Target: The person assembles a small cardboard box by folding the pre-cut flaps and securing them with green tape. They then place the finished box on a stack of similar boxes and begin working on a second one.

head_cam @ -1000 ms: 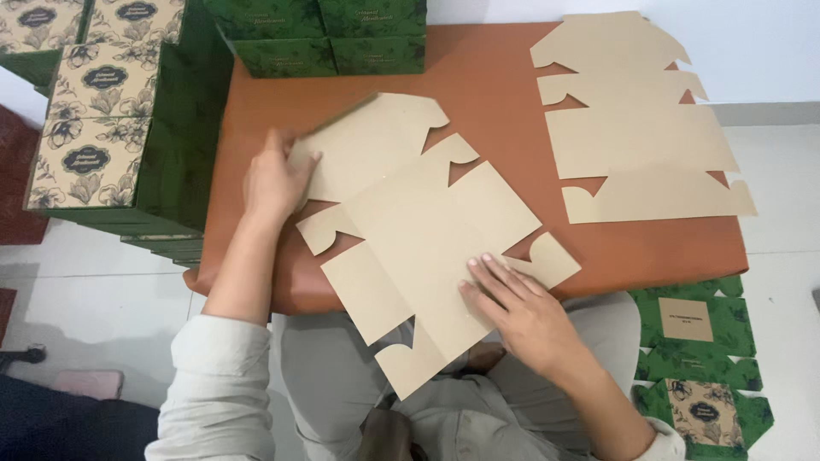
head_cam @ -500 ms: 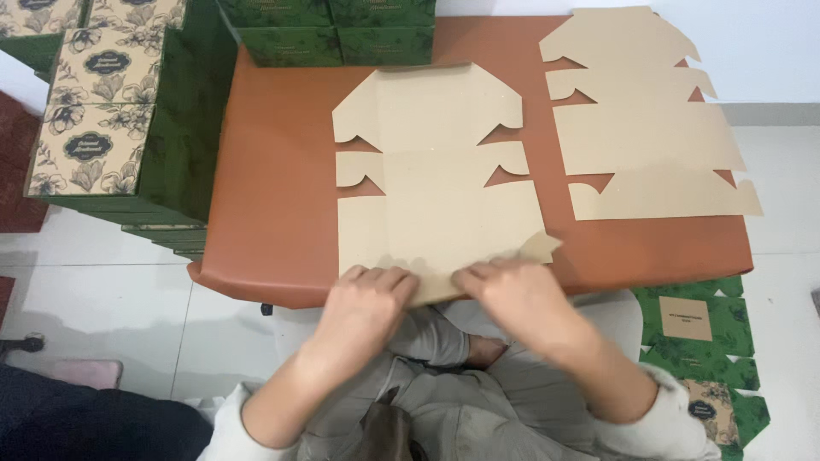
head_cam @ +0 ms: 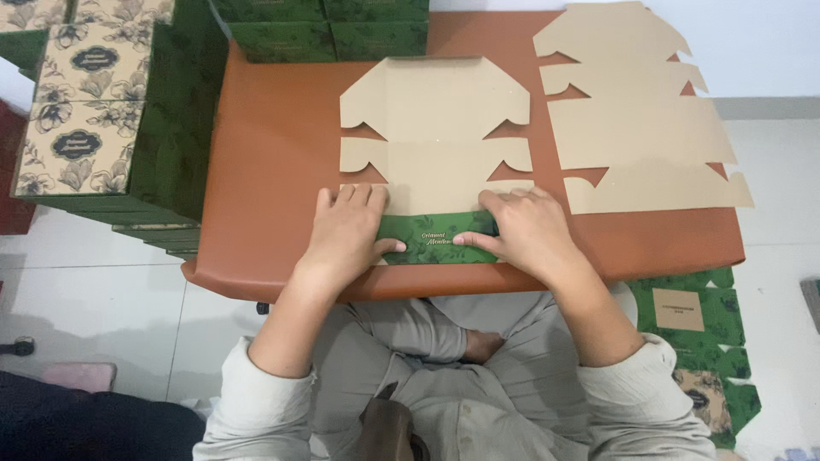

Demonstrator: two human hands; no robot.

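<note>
A flat brown cardboard box blank lies in the middle of the orange-brown table. Its near panel is folded over toward me, showing a green floral printed face. My left hand presses down on the left end of that folded green flap, fingers spread over the crease. My right hand presses on the right end, thumb on the green face. Both hands lie flat on the card.
A stack of more brown blanks lies on the table's right side. Assembled green and cream floral boxes are piled at the left and along the far edge. Printed flat blanks lie on the floor at right.
The blank was turned square to me and slid nearer. Both hands came to its near edge and folded the near panel over, which now shows its green printed side.
</note>
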